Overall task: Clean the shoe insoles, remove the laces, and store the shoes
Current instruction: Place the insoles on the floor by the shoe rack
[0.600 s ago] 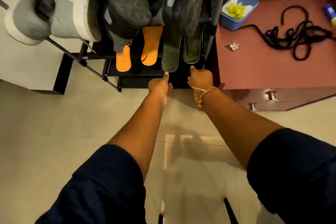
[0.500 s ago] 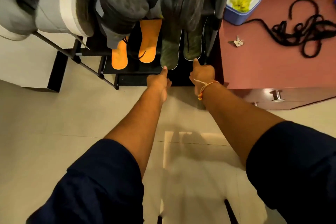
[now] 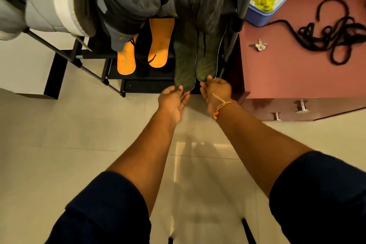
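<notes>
My left hand (image 3: 173, 99) pinches the near end of the left green insole (image 3: 184, 61), right hand (image 3: 216, 91) thumbs the right green insole (image 3: 207, 59) (can't tell if gripped), probably squaring both on the rack's bottom shelf (image 3: 146, 86).

A home entryway: shoe rack (image 3: 95, 69), tiled floor (image 3: 59, 144), drawer cabinet (image 3: 297, 77).

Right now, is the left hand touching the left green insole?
Touching. The head view shows the left hand with its thumb overlapping the near tip of the left green insole, no gap between.
</notes>
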Available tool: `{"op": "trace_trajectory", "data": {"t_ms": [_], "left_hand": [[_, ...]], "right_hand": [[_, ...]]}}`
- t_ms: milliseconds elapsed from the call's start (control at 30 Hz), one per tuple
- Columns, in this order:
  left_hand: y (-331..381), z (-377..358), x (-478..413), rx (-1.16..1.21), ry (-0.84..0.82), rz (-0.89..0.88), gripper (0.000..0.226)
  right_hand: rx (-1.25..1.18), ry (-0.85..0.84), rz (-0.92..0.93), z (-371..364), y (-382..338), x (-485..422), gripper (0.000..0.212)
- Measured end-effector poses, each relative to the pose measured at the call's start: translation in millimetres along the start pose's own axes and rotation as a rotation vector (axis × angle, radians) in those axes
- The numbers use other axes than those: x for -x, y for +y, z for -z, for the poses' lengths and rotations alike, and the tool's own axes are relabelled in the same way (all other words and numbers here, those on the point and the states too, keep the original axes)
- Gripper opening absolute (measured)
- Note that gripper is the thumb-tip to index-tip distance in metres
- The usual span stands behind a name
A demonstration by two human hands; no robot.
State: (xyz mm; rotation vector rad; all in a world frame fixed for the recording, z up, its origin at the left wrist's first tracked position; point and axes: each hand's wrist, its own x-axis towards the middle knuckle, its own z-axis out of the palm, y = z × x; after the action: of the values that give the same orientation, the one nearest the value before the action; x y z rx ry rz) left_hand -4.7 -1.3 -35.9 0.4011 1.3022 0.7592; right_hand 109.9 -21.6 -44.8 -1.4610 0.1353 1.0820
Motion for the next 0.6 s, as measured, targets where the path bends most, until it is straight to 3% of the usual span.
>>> {"op": "trace_trajectory", "data": {"t_ms": [100, 333, 400, 500, 600], "left_hand": [[-23, 24, 37, -0.011, 0.056, 0.018, 0.023], [-93, 106, 100, -0.003, 0.19, 0.13, 0.027], [-113, 127, 105, -0.012, 0.241, 0.167, 0.029], [-137, 147, 99, -0.044, 0.288, 0.209, 0.027], [-154, 155, 76, -0.075, 0.317, 0.243, 0.028]], "right_hand": [[-0.09, 0.035, -0.046, 24, 33, 42, 0.009], [-0.011, 0.053, -0.146, 87, 114, 116, 0.004], [0.018, 0.072, -0.189, 105, 138, 123, 0.019], [0.078, 0.107, -0.277, 127, 169, 119, 0.023], [0.145, 0.122, -0.338, 142, 188, 100, 0.008]]}}
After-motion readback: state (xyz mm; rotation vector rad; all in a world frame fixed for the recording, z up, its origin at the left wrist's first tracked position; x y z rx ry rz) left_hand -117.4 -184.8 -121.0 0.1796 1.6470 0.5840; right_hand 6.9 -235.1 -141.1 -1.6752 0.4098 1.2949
